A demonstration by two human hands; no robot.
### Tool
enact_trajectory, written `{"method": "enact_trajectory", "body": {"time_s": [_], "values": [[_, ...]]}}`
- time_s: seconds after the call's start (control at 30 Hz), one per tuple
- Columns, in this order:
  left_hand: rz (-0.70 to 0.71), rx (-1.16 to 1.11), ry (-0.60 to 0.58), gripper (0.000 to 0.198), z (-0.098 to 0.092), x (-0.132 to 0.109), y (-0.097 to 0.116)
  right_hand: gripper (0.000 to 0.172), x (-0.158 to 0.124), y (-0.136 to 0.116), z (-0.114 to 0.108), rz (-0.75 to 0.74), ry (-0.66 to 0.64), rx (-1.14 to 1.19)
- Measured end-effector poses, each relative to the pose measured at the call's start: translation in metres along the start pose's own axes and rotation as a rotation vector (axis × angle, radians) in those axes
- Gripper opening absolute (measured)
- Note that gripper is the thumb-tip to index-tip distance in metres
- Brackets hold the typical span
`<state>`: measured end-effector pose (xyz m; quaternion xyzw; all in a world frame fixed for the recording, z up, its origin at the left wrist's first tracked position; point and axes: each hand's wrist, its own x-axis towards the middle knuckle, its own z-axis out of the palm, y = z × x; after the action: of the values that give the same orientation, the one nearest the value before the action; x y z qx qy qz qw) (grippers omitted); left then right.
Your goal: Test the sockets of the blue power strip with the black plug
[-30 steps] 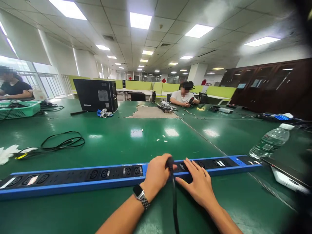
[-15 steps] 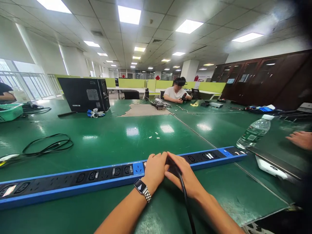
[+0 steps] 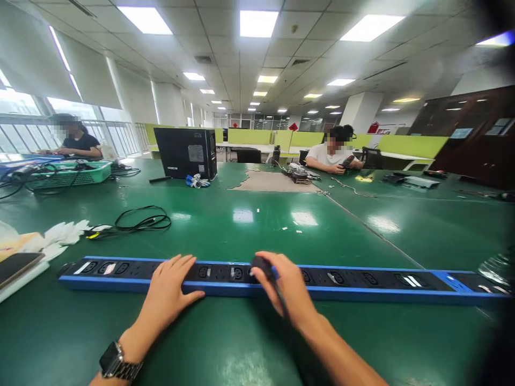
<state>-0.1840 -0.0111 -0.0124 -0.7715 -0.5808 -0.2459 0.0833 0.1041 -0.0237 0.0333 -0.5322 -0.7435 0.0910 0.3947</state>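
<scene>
- A long blue and black power strip (image 3: 350, 278) lies flat across the near part of the green table (image 3: 225, 230), running from left to right in front of the person.
- The right hand (image 3: 287, 284) grasps a black plug (image 3: 263, 265) between thumb and fingers, over the middle of the strip; whether the plug sits in a socket cannot be told.
- A black cable (image 3: 280, 303) trails from the plug down toward the near edge, under the right wrist.
- The left hand (image 3: 169, 289) is unclenched, its fingers laid across the strip left of the plug and its thumb spread along the near side.
- A watch (image 3: 115, 360) with a metal band is on the left wrist.
- Beyond the strip, to the left, lies a loose loop of thin black cord (image 3: 151, 228), near crumpled white tissues (image 3: 60, 236).
- Small white scraps (image 3: 299, 231) lie near the table's middle.
- Farther back, a black computer case (image 3: 181, 153) stands upright, with a blue and white bundle (image 3: 197, 181) just beside its base.
- A green basket (image 3: 90, 174) holding cords is at the far left.
- A person in white (image 3: 324, 154) sits across the table, holding a dark object; another in dark clothing (image 3: 82, 143) sits at the left.
</scene>
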Motion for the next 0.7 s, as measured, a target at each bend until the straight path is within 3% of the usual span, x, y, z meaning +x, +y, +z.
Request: {"method": "enact_trajectory", "body": {"time_s": [0.1,0.2,0.37,0.5,0.6,0.7], "values": [[0.016,-0.025,0.002,0.063,0.001,-0.003,-0.005,0.027,0.008,-0.036,0.043,0.037,-0.098,-0.054],[0.008,-0.045,0.006,0.063,0.002,-0.003,0.003,0.027,0.015,-0.054,0.061,0.059,-0.11,-0.168],[-0.002,-0.074,0.026,0.06,0.003,-0.004,0.002,0.018,0.021,-0.066,0.058,-0.001,-0.215,-0.326],[0.004,-0.103,0.03,0.06,0.002,-0.003,0.005,0.02,0.018,-0.07,0.061,-0.031,-0.255,-0.31],[0.106,-0.222,-0.004,0.057,0.001,0.004,0.018,0.045,0.007,-0.058,0.055,-0.089,-0.233,-0.237],[0.162,-0.339,-0.042,0.045,0.001,0.013,0.031,0.068,-0.012,-0.02,0.028,-0.103,-0.194,-0.243]]}}
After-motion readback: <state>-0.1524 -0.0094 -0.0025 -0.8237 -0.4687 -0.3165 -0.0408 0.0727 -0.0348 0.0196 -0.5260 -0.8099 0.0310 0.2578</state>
